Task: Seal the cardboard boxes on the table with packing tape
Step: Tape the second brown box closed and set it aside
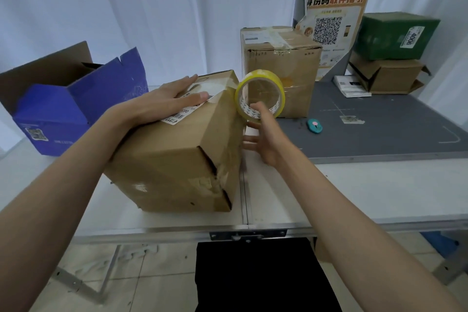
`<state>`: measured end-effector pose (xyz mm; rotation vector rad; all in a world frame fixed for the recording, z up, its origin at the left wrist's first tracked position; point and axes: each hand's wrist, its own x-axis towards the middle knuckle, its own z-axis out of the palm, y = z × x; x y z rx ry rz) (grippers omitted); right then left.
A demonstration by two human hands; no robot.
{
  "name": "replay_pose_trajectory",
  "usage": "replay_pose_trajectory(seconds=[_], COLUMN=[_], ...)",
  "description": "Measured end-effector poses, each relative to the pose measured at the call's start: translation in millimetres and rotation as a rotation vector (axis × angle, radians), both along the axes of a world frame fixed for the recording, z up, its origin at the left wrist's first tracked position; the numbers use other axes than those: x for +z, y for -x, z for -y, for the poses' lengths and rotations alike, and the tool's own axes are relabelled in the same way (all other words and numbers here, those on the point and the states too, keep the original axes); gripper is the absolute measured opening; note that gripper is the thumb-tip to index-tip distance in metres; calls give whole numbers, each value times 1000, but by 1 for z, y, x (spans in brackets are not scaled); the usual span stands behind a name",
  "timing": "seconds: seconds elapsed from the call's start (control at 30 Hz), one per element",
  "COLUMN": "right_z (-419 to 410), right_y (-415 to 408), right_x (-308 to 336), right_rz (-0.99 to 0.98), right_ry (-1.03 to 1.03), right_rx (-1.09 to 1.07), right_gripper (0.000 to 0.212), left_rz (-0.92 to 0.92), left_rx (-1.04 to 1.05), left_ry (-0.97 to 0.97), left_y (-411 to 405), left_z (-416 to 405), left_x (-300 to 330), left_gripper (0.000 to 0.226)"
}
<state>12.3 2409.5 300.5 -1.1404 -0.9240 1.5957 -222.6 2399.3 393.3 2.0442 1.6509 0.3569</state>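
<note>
Taping the near cardboard box (174, 149), tilted on the white table (354, 185).

My left hand (162, 101) lies flat on the box top, fingers straight, fingertips over the white shipping label (184, 109) and glossy clear tape. My right hand (263, 134), just right of the box, holds the yellow tape roll (260, 94) at the box's top right edge, thumb hooked in the core; the other fingers spread loosely below, and I cannot tell whether they touch the box. Creased brown corrugate, scuffed corners. Behind the box: a taller taped carton (281, 63). Left of it: an open blue box (63, 104). A small teal cutter (314, 125) lies right of it on the grey mat (379, 121).
</note>
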Motion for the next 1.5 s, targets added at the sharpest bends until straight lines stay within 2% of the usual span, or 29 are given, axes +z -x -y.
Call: replay_pose_trajectory(seconds=[0.07,0.13,0.2,0.3,0.37,0.43,0.5,0.6,0.63,0.7,0.77,0.87,1.0,1.13,1.2,1.27,1.33,1.4,1.5], right_z=[-4,-9,-16,-27,-31,-34,-34,-31,-30,-30,-31,-29,-29,-28,-30,-33,-32,-29,-28], right_y=[2,2,0,2,13,26,41,63,66,63,45,14,9,13,9,-4,-17,-25,-29], right_x=[16,40,67,98,110,115,113,105,105,109,113,107,98,100,103,106,104,92,79], right_rz=[130,288,486,796,1033,1240,1339,1414,1423,1340,1058,695,581,327,320,460,604,627,615], right_ry=[-39,-106,-237,-472,-537,-543,-567,-660,-697,-720,-672,-601,-657,-627,-670,-760,-809,-772,-746], right_rx=[2,-33,-102,-147,-104,-71,-80,-68,-65,-66,-53,-79,-173,-180,-238,-336,-363,-333,-359], right_gripper=[31,28,29,39,43,52,59,55,51,39,29,21,25,18,15,5,14,23,25], left_rz=[62,192,340,527,617,748,841,864,874,913,887,852,765,872,888,863,836,792,735], left_rx=[0,17,35,16,67,27,11,65,80,134,166,155,182,188,175,167,170,154,144], left_ry=[2,10,61,63,43,60,67,21,13,40,55,71,20,2,3,8,4,-10,-22], left_y=[2,1,0,-12,-16,-10,4,25,31,38,43,34,24,23,23,22,21,19,14], left_z=[1,6,13,8,-2,-11,-19,-28,-30,-28,-24,-25,-24,-16,-14,-14,-15,-16,-18], left_x=[2,0,-2,-3,-3,-7,-16,-34,-40,-46,-48,-42,-35,-38,-37,-36,-35,-34,-32], left_gripper=[90,77,75,53,60,72,68,49,50,74,94,85,68,69,68,63,62,62,62])
